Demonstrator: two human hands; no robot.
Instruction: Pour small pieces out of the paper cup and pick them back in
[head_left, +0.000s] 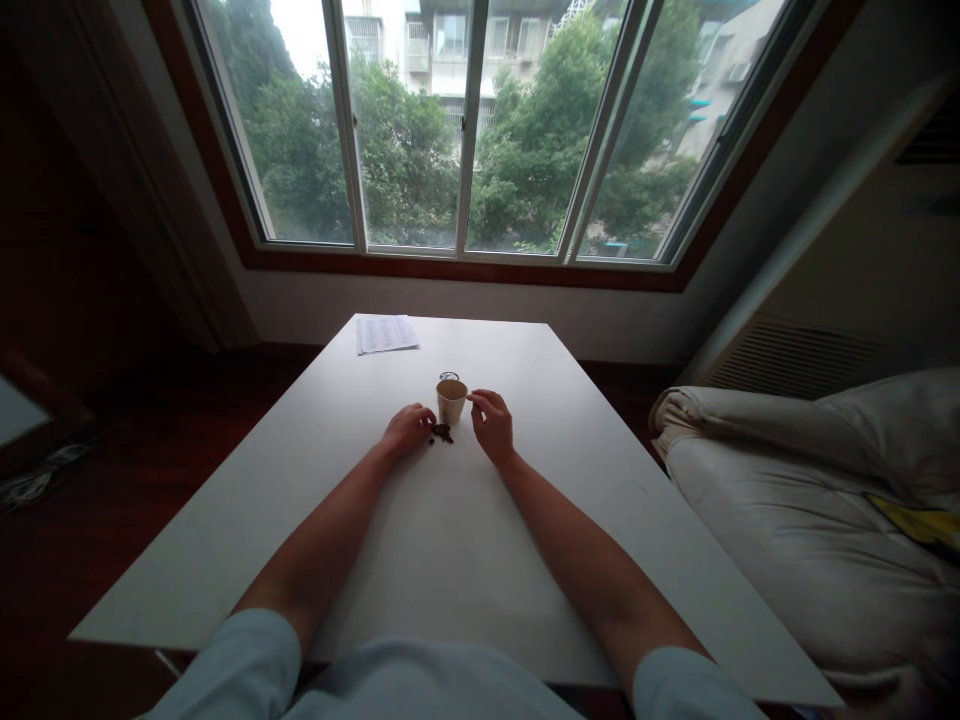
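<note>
A paper cup (451, 404), light brown, stands upright on the white table (450, 560) between my two hands. In front of it lies a small pile of dark brown beans (442, 433), with one or two a little apart. My left hand (409, 430) rests at the left edge of the pile, fingers curled and fingertips close to the beans; whether a bean is between them is too small to see. To the right of the cup, my right hand (493, 424) has thumb and fingers pinched together beside the rim. What that pinch holds, if anything, cannot be made out.
Just behind the cup lies a thin dark looped thing (448, 376). Printed sheets of paper (387, 334) lie at the table's far left corner. A folded pale quilt (795, 500) is piled on the right, beyond the table edge. A wide window (465, 130) is ahead.
</note>
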